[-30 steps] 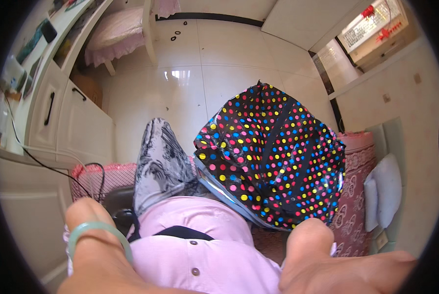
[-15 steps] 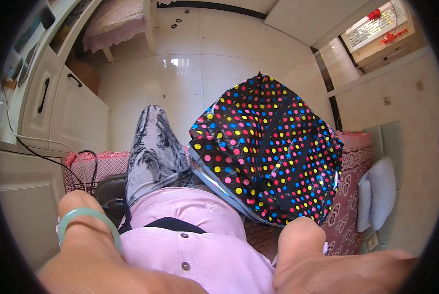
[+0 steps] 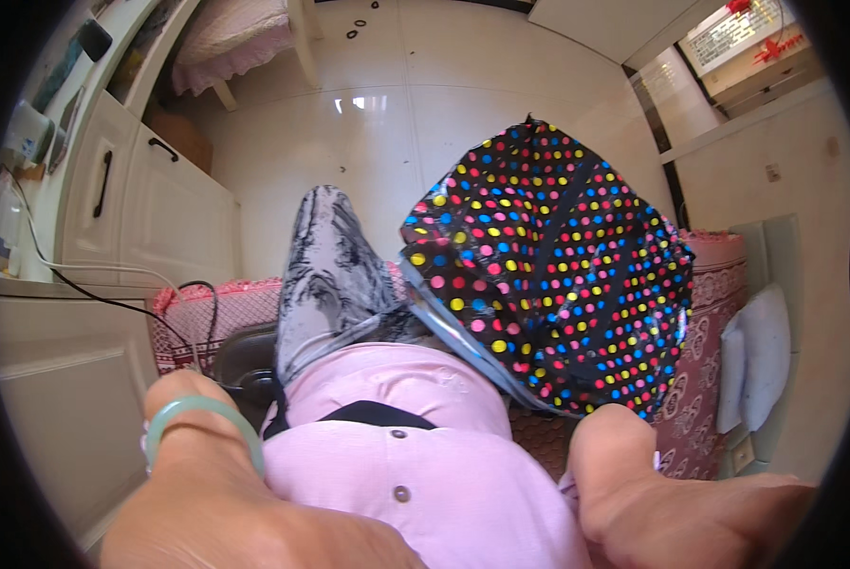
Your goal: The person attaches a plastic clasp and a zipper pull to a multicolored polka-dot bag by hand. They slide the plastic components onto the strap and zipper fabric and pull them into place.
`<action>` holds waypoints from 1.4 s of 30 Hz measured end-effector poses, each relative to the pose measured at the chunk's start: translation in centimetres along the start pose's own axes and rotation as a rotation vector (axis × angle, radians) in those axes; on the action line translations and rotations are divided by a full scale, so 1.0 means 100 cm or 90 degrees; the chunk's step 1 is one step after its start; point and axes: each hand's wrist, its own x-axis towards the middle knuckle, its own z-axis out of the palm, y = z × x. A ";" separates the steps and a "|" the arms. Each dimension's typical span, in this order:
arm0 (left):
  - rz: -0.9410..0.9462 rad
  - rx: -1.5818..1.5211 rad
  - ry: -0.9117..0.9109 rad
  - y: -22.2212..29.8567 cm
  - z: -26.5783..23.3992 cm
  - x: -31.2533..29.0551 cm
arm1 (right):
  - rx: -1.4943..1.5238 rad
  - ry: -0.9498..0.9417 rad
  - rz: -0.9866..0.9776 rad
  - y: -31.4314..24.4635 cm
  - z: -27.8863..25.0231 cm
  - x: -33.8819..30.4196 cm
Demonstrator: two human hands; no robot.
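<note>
Since half a second ago my view has swung slightly left and dipped nearer, while the dotted bag [image 3: 563, 275] has stayed just right of my patterned trouser leg [image 3: 335, 275]. It spreads wide, its pale edge slanting toward me. My left hand [image 3: 264, 533] and right hand [image 3: 705, 523] are apart at the near edge, fingers out of sight, so I can't tell if they grip anything. A pale green bangle [image 3: 171, 414] circles my left arm; white cabinets [image 3: 183, 204] stand left.

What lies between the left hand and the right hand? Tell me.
In the head view, the pink buttoned shirt shows between left hand and right hand.
</note>
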 end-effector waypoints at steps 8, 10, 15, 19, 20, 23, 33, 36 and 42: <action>-0.026 -0.059 0.004 0.003 -0.003 0.012 | -0.069 0.053 -0.054 -0.014 -0.004 -0.007; -0.025 -0.072 0.015 0.003 -0.005 0.013 | -0.079 0.069 -0.068 -0.012 -0.005 -0.013; 0.026 -0.058 0.150 0.017 -0.019 -0.004 | -0.163 0.149 -0.142 0.001 -0.003 -0.044; 0.074 0.264 0.420 0.037 -0.103 -0.046 | -0.433 0.429 -0.203 0.025 -0.031 -0.066; -0.058 0.406 0.492 0.022 -0.127 -0.040 | -0.598 0.483 -0.085 0.053 -0.045 -0.049; -0.414 0.692 0.513 -0.023 -0.209 -0.072 | -0.566 0.890 -0.021 0.055 -0.099 -0.126; -0.628 0.503 0.604 -0.058 -0.246 -0.109 | -0.826 1.281 0.179 0.015 -0.062 -0.304; -0.669 0.372 0.627 -0.054 -0.240 -0.108 | -0.754 1.233 0.278 0.030 -0.045 -0.285; -0.627 0.268 0.606 -0.056 -0.248 -0.124 | -0.735 1.022 0.411 0.076 -0.030 -0.253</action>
